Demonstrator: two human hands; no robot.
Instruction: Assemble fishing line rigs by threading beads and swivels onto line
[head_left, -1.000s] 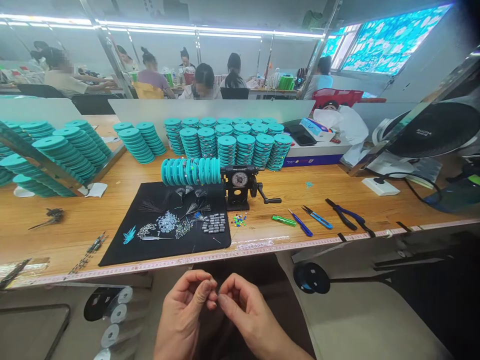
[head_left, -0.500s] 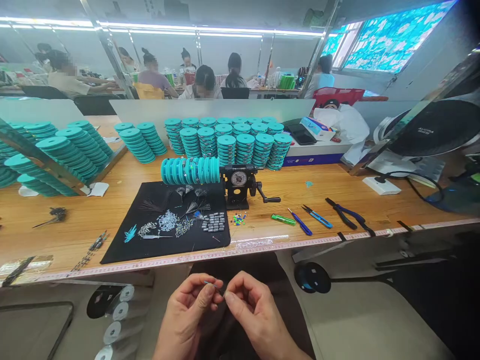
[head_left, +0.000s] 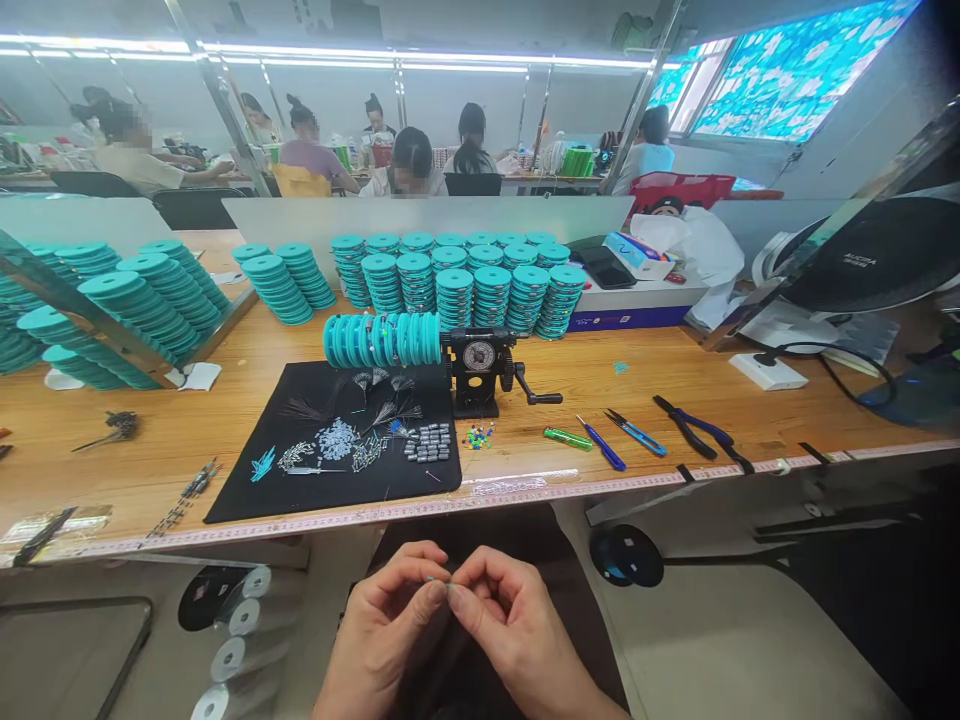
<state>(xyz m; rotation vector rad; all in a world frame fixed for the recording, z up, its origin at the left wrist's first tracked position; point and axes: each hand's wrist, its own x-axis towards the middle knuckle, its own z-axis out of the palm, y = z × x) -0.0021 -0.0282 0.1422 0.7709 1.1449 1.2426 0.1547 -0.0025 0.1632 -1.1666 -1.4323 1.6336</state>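
The hands (head_left: 390, 625) sit before the wooden bench (head_left: 600, 378), which carries a flat cloth mat (head_left: 247, 490) (left of the hand-cranked metal winder (head_left: 478, 370)).

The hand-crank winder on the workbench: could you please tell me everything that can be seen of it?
The hand-crank winder is a compact black unit, metal by its look, with a round dial on its front and a crank handle at its right. A horizontal spindle to its left carries a tight row of teal spools. It stands upright on the wooden workbench, beside the upper right corner of a black mat.
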